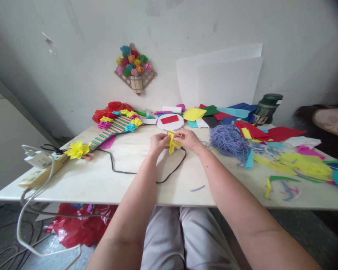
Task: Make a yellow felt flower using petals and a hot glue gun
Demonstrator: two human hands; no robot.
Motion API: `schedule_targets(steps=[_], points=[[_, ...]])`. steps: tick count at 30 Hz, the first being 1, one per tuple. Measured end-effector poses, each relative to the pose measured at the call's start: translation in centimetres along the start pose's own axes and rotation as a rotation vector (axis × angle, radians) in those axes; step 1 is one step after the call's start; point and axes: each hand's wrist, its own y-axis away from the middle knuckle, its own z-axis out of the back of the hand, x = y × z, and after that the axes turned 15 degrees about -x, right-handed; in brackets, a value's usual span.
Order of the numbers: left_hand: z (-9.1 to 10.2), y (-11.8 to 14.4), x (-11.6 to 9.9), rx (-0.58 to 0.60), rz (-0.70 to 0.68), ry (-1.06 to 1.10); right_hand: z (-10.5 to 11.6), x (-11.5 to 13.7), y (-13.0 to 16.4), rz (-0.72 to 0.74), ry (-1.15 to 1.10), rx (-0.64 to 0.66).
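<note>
White plaster walls close in behind a pale counter (107,180) strewn with craft leftovers. Over its middle, both sets of fingers pinch a yellow paper flower (173,141): the left hand (158,143) grips its left side, the right hand (189,139) its right, fingertips closed on the crumpled petals. A loose yellow strip trails downward from the bloom toward the person, so its long axis runs roughly near to far. A black cable (169,174) loops on the counter just beneath the hands. Beyond sits a white round disc (170,122) with a red rectangle. To the right lie purple yarn (228,140) and coloured paper scraps (298,161); to the left, a flower-trimmed stick guitar (112,129).
</note>
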Motion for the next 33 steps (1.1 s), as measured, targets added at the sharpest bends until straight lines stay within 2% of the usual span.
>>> schedule_targets(steps=[16, 24, 33], points=[[-0.5, -0.7, 1.2, -0.046, -0.102, -0.091, 0.2, 0.4, 0.0, 0.028, -0.023, 0.025], [-0.4, -0.4, 0.7, -0.036, -0.015, -0.006, 0.2, 0.0, 0.0, -0.005, -0.032, 0.049], [-0.6, -0.6, 1.2, -0.029, -0.138, -0.097, 0.5, 0.2, 0.0, -0.101, -0.014, -0.060]])
